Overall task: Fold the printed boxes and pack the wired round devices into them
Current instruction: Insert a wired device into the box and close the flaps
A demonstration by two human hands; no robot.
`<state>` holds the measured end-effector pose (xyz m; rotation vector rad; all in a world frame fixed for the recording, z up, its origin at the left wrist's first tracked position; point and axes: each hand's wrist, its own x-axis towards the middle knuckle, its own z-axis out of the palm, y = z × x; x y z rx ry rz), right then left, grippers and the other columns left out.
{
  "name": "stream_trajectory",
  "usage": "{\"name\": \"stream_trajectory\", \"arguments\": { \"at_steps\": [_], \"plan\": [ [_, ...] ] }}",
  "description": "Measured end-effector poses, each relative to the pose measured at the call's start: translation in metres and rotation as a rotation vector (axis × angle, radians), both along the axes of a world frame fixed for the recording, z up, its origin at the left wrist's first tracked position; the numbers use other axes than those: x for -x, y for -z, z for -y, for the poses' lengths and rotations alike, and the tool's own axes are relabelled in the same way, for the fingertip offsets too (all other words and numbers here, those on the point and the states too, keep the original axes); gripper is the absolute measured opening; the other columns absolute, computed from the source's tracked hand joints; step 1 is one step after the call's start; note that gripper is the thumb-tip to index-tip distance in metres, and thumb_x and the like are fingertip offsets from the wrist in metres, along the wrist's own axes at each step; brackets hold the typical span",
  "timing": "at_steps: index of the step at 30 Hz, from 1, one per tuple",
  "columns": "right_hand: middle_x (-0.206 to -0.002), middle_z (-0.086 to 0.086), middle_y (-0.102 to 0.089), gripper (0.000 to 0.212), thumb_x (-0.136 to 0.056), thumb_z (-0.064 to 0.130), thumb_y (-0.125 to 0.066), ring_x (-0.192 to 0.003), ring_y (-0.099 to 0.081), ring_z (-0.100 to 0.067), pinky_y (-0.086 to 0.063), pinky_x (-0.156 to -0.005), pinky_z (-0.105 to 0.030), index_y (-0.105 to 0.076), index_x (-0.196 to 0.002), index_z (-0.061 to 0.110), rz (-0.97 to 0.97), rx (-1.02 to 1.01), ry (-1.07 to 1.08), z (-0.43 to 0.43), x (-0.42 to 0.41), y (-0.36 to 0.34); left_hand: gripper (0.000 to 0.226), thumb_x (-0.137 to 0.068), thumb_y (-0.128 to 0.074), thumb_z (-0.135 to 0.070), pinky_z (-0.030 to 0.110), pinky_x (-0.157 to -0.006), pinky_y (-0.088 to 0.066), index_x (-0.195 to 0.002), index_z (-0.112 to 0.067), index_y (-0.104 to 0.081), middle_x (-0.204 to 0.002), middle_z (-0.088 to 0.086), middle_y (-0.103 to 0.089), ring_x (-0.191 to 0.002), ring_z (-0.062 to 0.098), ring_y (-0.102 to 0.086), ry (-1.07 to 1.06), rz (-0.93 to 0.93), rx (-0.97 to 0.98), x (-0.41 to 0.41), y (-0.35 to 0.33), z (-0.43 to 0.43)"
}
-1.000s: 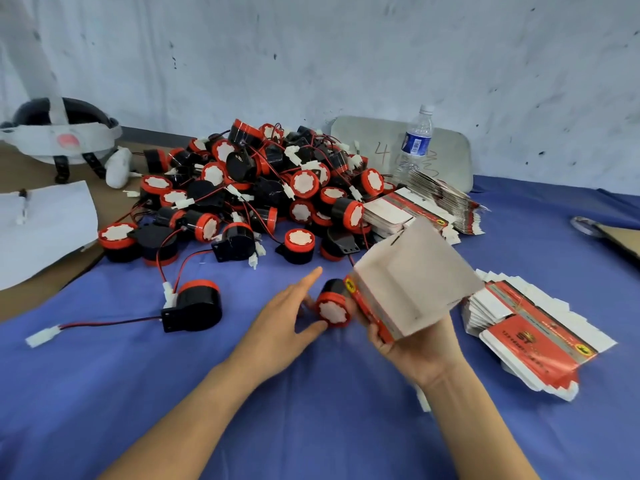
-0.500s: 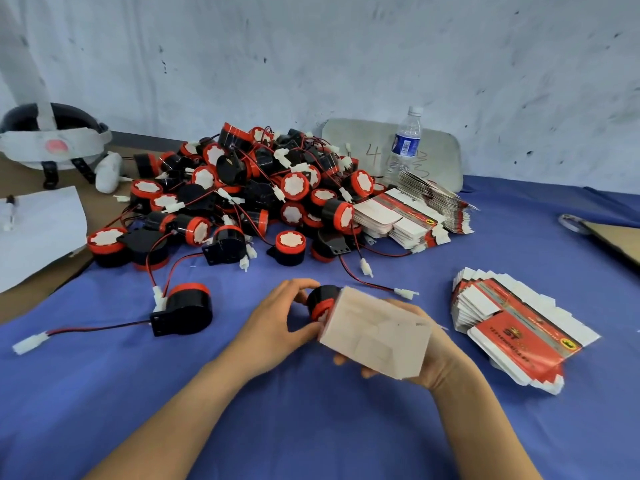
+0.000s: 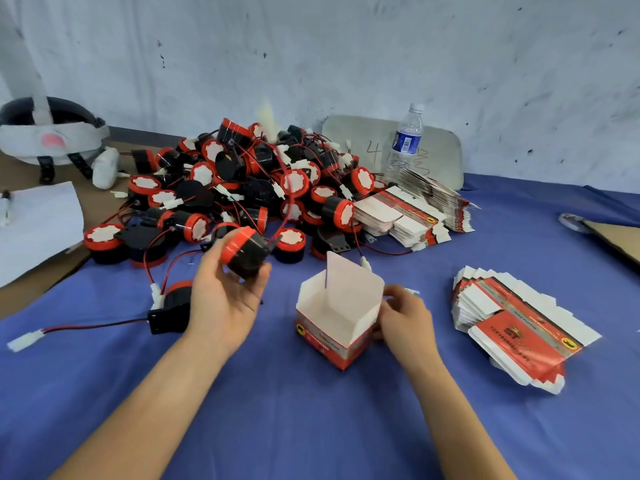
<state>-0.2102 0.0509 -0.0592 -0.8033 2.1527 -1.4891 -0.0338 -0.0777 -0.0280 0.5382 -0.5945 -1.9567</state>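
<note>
Head view shows the left hand (image 3: 225,299) raised above the bench (image 3: 311,410), its fingers and thumb curled round one round device (image 3: 244,252), black with a red rim. A red wire (image 3: 287,202) runs up from the device to a blurred white connector (image 3: 268,116) in the air over the pile. The printed box (image 3: 337,317) stands upright on the blue cloth just right of that hand, its top open and its white flaps pointing up; nothing shows inside it. The right hand (image 3: 405,320) grips the box's right wall, fingers bent at the top edge and thumb low on the near side. The held device is apart from the box, up and to its left. Behind both lies a heap of devices (image 3: 242,188) with tangled wires. Another device (image 3: 173,306) lies on the cloth beside the left wrist, its lead ending in a white plug (image 3: 26,339). Flat unfolded boxes sit in a fanned stack (image 3: 519,323) to the right and in a second stack (image 3: 408,213) by a water bottle (image 3: 407,140)
</note>
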Motion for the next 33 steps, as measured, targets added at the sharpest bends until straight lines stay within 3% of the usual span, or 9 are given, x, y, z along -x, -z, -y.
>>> {"name": "stream_trajectory", "arguments": {
  "at_steps": [3,8,10,13,17,20,25,29,33],
  "plan": [
    [-0.086,0.007,-0.068,0.02,-0.092,0.013,-0.055,-0.079,-0.065,-0.014,-0.052,-0.066,-0.021,-0.063,-0.103,0.027,-0.058,0.155,0.091,-0.002,0.005,-0.004,0.022,-0.083,-0.062,-0.029,0.017,-0.061,-0.055,-0.102,-0.019,-0.064,-0.109,0.006,-0.06,-0.094,0.017,-0.06,-0.003,-0.072,0.07,-0.002,-0.007,-0.003],
    [-0.086,0.002,-0.069,0.021,-0.09,0.032,-0.056,-0.08,-0.065,-0.009,-0.049,-0.07,-0.018,-0.063,-0.106,0.019,-0.044,0.608,0.105,-0.004,-0.012,-0.024,0.056,-0.068,-0.078,-0.013,0.021,-0.08,-0.054,-0.115,-0.029,-0.05,-0.105,-0.02,-0.061,-0.098,0.008,-0.062,-0.021,0.265,0.716,0.0,-0.004,-0.023],
    [-0.09,-0.001,-0.067,0.038,-0.086,0.038,-0.048,-0.085,-0.062,-0.015,-0.045,-0.074,-0.019,-0.062,-0.111,0.012,-0.257,0.699,0.081,-0.011,-0.018,-0.029,0.067,-0.062,-0.083,-0.036,0.014,-0.087,-0.048,-0.118,-0.032,-0.047,-0.108,-0.03,-0.06,-0.104,-0.001,-0.059,0.009,0.385,0.906,0.004,0.002,-0.032],
    [-0.096,-0.002,-0.065,0.039,-0.079,0.017,-0.042,-0.094,-0.058,-0.024,-0.04,-0.081,-0.021,-0.058,-0.115,0.012,-0.608,0.687,-0.02,-0.017,-0.026,-0.029,0.066,-0.062,-0.071,-0.072,0.014,-0.093,-0.042,-0.118,-0.047,-0.047,-0.114,-0.031,-0.055,-0.113,0.0,-0.054,0.043,0.564,1.043,0.011,0.015,-0.04],
    [-0.081,0.002,-0.059,0.04,-0.075,0.009,-0.038,-0.082,-0.055,-0.025,-0.04,-0.076,-0.021,-0.06,-0.108,0.013,-0.67,0.685,-0.034,-0.014,-0.033,-0.027,0.056,-0.064,-0.066,-0.075,0.021,-0.099,-0.041,-0.112,-0.068,-0.041,-0.119,-0.034,-0.051,-0.12,0.003,-0.049,0.059,0.701,1.069,0.015,0.028,-0.036],
    [-0.067,0.0,-0.053,0.03,-0.085,0.014,-0.038,-0.062,-0.052,-0.02,-0.037,-0.062,-0.021,-0.062,-0.102,0.017,-0.603,0.69,0.019,-0.013,-0.033,-0.025,0.055,-0.067,-0.07,-0.063,0.004,-0.086,-0.04,-0.113,-0.066,-0.04,-0.117,-0.037,-0.053,-0.113,-0.01,-0.05,0.07,0.719,1.094,0.013,0.028,-0.033],
    [-0.045,-0.005,-0.038,0.03,-0.092,0.029,-0.035,-0.04,-0.035,-0.025,-0.027,-0.04,-0.035,-0.063,-0.084,0.021,-0.509,0.589,0.045,-0.013,-0.033,-0.027,0.059,-0.066,-0.068,-0.065,0.001,-0.084,-0.04,-0.115,-0.067,-0.035,-0.116,-0.042,-0.05,-0.11,-0.014,-0.049,-0.047,0.818,1.201,0.01,0.027,-0.032],
    [-0.047,-0.014,-0.039,0.038,-0.083,0.046,-0.046,-0.044,-0.033,-0.029,-0.026,-0.042,-0.032,-0.057,-0.078,0.009,-0.185,0.46,-0.086,-0.014,-0.03,-0.037,0.057,-0.062,-0.063,-0.072,0.006,-0.076,-0.041,-0.108,-0.064,-0.031,-0.111,-0.048,-0.043,-0.105,-0.015,-0.045,-0.187,0.984,1.238,0.01,0.025,-0.032],
    [-0.052,-0.018,-0.059,0.021,-0.095,0.027,-0.051,-0.039,-0.048,-0.024,-0.033,-0.039,-0.021,-0.058,-0.095,0.007,0.161,0.305,-0.298,-0.013,-0.017,-0.041,0.059,-0.066,-0.061,-0.073,0.009,-0.074,-0.034,-0.113,-0.046,-0.039,-0.108,-0.053,-0.035,-0.097,-0.009,-0.038,-0.296,1.046,1.234,0.009,0.025,-0.031]
  ]
}}
